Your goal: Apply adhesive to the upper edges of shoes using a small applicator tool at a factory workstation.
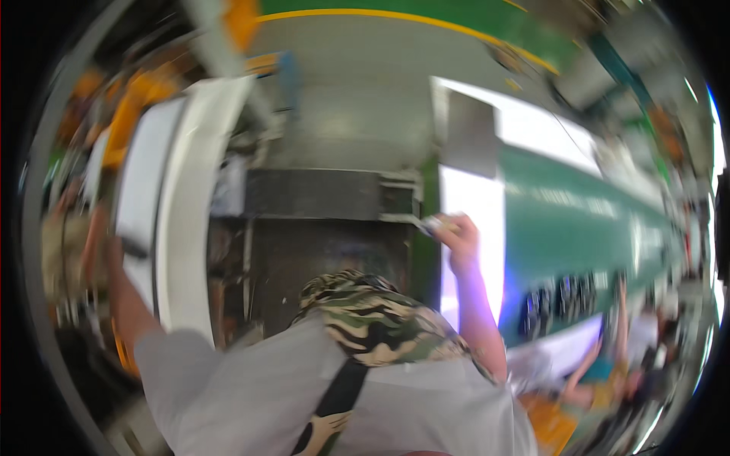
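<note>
Pinching right hand: its fingers are drawn narrow around a small pale thing; a fingertip grip suits something that small and leaves its outer end free.
Small pale thing: at the fingertips, just off the near side of the lit white strip; blur hides what it is.
Left hand: out over the far side of the white table, near a dark object; I cannot tell whether the fingers are wide, narrow or holding it.
Spread arms: the person is between the two work surfaces, which probably explains one arm going to each side.
Green table: long and flat, with dark parts grouped near its lower edge, probably so they sit within reach of the co-worker there.
Grey panel: lies across the white surface beyond the lit strip; its reason is unclear.
Dark board: spans the gap in front of the person, perhaps as a shelf.
Camouflage cloth: worn over the grey shirt with a dark strap, likely to keep it clean.
</note>
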Demonstrator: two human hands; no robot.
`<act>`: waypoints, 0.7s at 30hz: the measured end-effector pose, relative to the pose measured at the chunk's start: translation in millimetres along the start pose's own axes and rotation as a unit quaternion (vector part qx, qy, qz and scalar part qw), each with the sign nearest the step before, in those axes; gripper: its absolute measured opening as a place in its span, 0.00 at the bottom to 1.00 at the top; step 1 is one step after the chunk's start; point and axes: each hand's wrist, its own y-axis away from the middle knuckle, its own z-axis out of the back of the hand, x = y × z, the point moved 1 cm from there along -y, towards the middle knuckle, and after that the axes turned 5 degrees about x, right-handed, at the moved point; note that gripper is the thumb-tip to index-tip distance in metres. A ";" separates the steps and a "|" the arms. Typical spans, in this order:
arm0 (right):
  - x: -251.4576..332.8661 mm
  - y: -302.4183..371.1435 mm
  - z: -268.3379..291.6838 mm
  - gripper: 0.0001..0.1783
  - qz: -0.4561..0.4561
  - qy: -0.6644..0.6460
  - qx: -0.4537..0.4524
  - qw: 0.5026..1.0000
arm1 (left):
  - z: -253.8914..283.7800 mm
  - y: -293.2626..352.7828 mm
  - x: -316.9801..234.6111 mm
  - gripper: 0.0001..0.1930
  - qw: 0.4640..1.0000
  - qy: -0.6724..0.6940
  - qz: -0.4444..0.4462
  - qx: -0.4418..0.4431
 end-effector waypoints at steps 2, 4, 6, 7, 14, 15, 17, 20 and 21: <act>-20.8 4.8 24.0 0.09 0.001 -0.003 -0.037 0.999 | -14.5 -28.3 -55.3 0.27 0.973 0.052 0.099 -0.199; -15.7 17.4 26.3 0.10 -0.011 -0.012 -0.086 0.996 | -72.0 -23.0 -135.6 0.34 0.939 0.207 0.120 -0.248; -26.8 49.4 57.6 0.11 -0.005 -0.062 -0.147 0.987 | -69.4 -53.0 -254.6 0.33 0.956 0.157 -0.059 -0.242; -28.3 65.3 67.5 0.11 0.000 -0.079 -0.178 0.981 | -100.2 -49.2 -340.7 0.31 0.971 0.138 -0.056 -0.185; -48.6 235.9 167.7 0.11 0.027 -0.077 -0.445 0.892 | -260.8 250.9 -805.4 0.21 0.764 0.390 -0.447 0.253; -52.4 264.8 179.6 0.11 0.033 -0.084 -0.467 0.879 | -266.0 316.9 -845.2 0.23 0.707 0.387 -0.460 0.372; -65.7 323.9 204.7 0.11 0.030 -0.061 -0.557 0.827 | -293.9 423.2 -909.8 0.23 0.686 0.296 -0.450 0.490; -94.3 412.2 235.3 0.10 0.040 -0.088 -0.640 0.762 | -333.6 555.9 -984.7 0.34 0.629 0.190 -0.384 0.648; -107.4 440.2 243.4 0.09 0.061 -0.108 -0.675 0.727 | -340.5 609.6 -999.8 0.38 0.635 0.162 -0.349 0.670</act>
